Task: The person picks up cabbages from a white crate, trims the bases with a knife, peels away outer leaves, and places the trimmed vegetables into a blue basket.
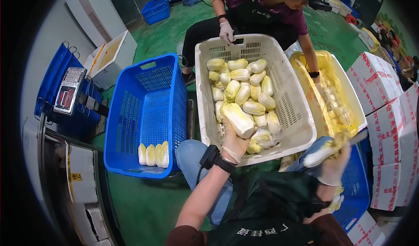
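Observation:
My left hand (235, 143), in a thin glove, is closed around the base of a pale yellow-and-white napa cabbage (238, 120), raised over the front of the white crate (305, 119). Below it in that crate lie several more napa cabbages (242, 86), some by clear plastic. On the right, my gloved right hand (337, 165) is closed and a little blurred. White-and-yellow cabbage leaves (319, 155) stick out from it to the left, and a knife blade (359, 136) shows at its far side. Beneath that hand is a blue basket (355, 189) with leaves inside.
At left a blue crate (150, 115) has a short row of napa cabbages (153, 154). A scale (70, 91) stands beyond it. Opposite me a person (262, 10) grips the white crate and reaches into a yellow-lined box (321, 56). Printed cartons (386, 132) are stacked right.

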`<state>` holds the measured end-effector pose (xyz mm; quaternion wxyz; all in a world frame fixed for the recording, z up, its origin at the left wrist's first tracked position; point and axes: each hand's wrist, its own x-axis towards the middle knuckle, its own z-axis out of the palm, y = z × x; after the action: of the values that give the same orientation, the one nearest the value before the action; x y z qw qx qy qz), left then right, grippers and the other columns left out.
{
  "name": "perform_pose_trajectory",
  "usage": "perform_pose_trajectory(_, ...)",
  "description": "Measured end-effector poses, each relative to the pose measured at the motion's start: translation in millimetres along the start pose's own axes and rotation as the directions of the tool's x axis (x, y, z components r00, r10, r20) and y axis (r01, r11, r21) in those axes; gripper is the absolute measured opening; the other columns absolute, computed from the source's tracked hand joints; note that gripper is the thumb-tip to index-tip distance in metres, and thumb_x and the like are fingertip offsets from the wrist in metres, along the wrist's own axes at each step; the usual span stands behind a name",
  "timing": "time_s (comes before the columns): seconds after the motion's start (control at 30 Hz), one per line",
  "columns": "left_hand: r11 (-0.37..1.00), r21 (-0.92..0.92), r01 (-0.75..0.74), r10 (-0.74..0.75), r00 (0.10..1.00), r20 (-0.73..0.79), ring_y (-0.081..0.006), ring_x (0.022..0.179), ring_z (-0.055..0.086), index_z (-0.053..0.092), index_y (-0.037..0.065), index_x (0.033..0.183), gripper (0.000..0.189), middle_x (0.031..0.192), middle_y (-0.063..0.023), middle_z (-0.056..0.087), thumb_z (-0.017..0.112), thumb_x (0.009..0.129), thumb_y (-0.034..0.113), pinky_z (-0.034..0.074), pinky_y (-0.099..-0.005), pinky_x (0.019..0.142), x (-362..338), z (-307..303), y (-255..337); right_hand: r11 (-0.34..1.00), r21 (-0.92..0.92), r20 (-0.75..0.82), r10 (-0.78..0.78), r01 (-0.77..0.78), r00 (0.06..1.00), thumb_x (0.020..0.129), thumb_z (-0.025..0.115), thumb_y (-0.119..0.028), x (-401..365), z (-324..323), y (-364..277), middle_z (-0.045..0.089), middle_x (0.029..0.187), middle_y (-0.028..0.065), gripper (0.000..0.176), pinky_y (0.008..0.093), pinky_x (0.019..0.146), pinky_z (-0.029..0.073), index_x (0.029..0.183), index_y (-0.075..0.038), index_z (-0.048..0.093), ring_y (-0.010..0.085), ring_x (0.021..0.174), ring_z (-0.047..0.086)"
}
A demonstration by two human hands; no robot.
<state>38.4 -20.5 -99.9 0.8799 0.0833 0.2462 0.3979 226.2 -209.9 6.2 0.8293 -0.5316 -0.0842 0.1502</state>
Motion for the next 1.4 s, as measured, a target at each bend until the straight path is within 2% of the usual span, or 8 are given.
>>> perform_pose_trajectory(0.07, 0.999, -0.041, 0.018, -0.014, 0.996, 0.092, -0.0235, 0.106, 0.057, 0.050, 0.017, 0.125, 0.063, 0.114, -0.0041, 0.059, 0.053, 0.084, 0.064, 0.048, -0.0407, 0.088, -4.4, 4.4, -0.2, 0.930, -0.367, 0.248, 0.083, 0.014, 0.965, 0.094, 0.056, -0.017, 24.8, -60.4, -56.6, 0.051, 0.070, -0.0034, 0.013, 0.0213, 0.053, 0.038, 0.088, -0.006, 0.053, 0.0055, 0.056, 0.046)
perform_pose_trajectory(0.17, 0.988, -0.089, 0.126, -0.119, 0.990, 0.075, -0.0238, 0.105, 0.057, 0.052, 0.016, 0.122, 0.053, 0.114, -0.0036, 0.060, 0.064, 0.084, 0.051, 0.047, -0.0403, 0.088, -9.2, 15.1, 3.9, 0.103, -0.986, 0.150, 0.217, 0.130, 0.965, 0.087, 0.062, -0.012, 28.9, -126.1, -101.1, 0.061, 0.082, 0.0042, 0.018, 0.0277, 0.066, 0.046, 0.100, 0.001, 0.058, 0.0158, 0.072, 0.059)
perform_pose_trajectory(0.27, 0.975, -0.122, 0.184, -0.170, 0.978, 0.122, -0.0243, 0.106, 0.057, 0.053, 0.015, 0.121, 0.048, 0.116, -0.0040, 0.059, 0.071, 0.083, 0.039, 0.047, -0.0393, 0.087, -12.1, 24.2, 4.0, -0.385, -0.918, 0.163, -0.157, 0.091, 0.974, 0.086, 0.064, -0.015, 8.2, -154.5, -94.7, 0.063, 0.109, 0.0118, 0.033, 0.0335, 0.079, 0.048, 0.114, 0.000, 0.059, 0.0234, 0.091, 0.062)
perform_pose_trajectory(0.37, 0.966, -0.149, 0.211, -0.184, 0.967, 0.175, -0.0243, 0.110, 0.055, 0.052, 0.012, 0.122, 0.052, 0.120, -0.0047, 0.058, 0.073, 0.082, 0.035, 0.046, -0.0403, 0.093, -13.4, 26.0, -1.5, 0.303, -0.887, 0.301, -0.191, 0.348, 0.934, 0.092, 0.050, -0.007, -7.6, -103.7, -43.5, 0.058, 0.105, 0.0132, 0.035, 0.0311, 0.089, 0.044, 0.125, 0.001, 0.055, 0.0212, 0.096, 0.057)
perform_pose_trajectory(0.5, 0.956, -0.204, 0.213, -0.167, 0.961, 0.220, -0.0252, 0.115, 0.053, 0.051, 0.009, 0.123, 0.055, 0.122, -0.0061, 0.057, 0.077, 0.079, 0.030, 0.046, -0.0413, 0.097, -10.7, 20.6, -3.0, 0.558, -0.712, 0.538, 0.042, 0.427, 0.842, 0.090, 0.049, -0.004, -39.9, -3.6, 25.3, 0.063, 0.106, 0.0168, 0.038, 0.0324, 0.083, 0.048, 0.128, -0.003, 0.055, 0.0257, 0.092, 0.062)
perform_pose_trajectory(0.67, 0.958, -0.196, 0.211, -0.183, 0.971, 0.151, -0.0250, 0.114, 0.054, 0.051, 0.010, 0.124, 0.056, 0.122, -0.0064, 0.058, 0.076, 0.079, 0.033, 0.047, -0.0410, 0.096, -15.4, 17.2, 1.0, 0.446, -0.455, 0.817, -0.135, 0.771, 0.561, 0.086, 0.062, -0.014, -50.5, 69.5, 67.3, 0.063, 0.083, 0.0129, 0.049, 0.0367, 0.065, 0.049, 0.135, -0.015, 0.053, 0.0284, 0.071, 0.062)
perform_pose_trajectory(1.1, 0.974, -0.128, 0.186, -0.154, 0.963, 0.222, -0.0252, 0.114, 0.054, 0.048, 0.008, 0.129, 0.057, 0.124, -0.0079, 0.057, 0.069, 0.085, 0.037, 0.045, -0.0413, 0.098, -11.1, 10.0, -6.2, 0.504, -0.419, 0.779, -0.229, 0.756, 0.584, 0.085, 0.065, -0.017, -47.6, 87.9, 95.1, 0.065, 0.085, 0.0148, 0.054, 0.0335, 0.065, 0.049, 0.137, -0.015, 0.051, 0.0255, 0.068, 0.062)
perform_pose_trajectory(1.4, 0.964, -0.189, 0.187, -0.139, 0.960, 0.241, -0.0249, 0.113, 0.056, 0.052, 0.011, 0.124, 0.055, 0.121, -0.0071, 0.058, 0.074, 0.080, 0.037, 0.049, -0.0396, 0.095, -21.2, 21.9, -1.2, 0.930, -0.363, 0.279, 0.056, 0.052, 0.959, 0.093, 0.059, -0.016, 1.3, 22.1, 126.4, 0.064, 0.117, 0.0036, 0.052, 0.0287, 0.080, 0.047, 0.141, -0.005, 0.043, 0.0141, 0.089, 0.060)
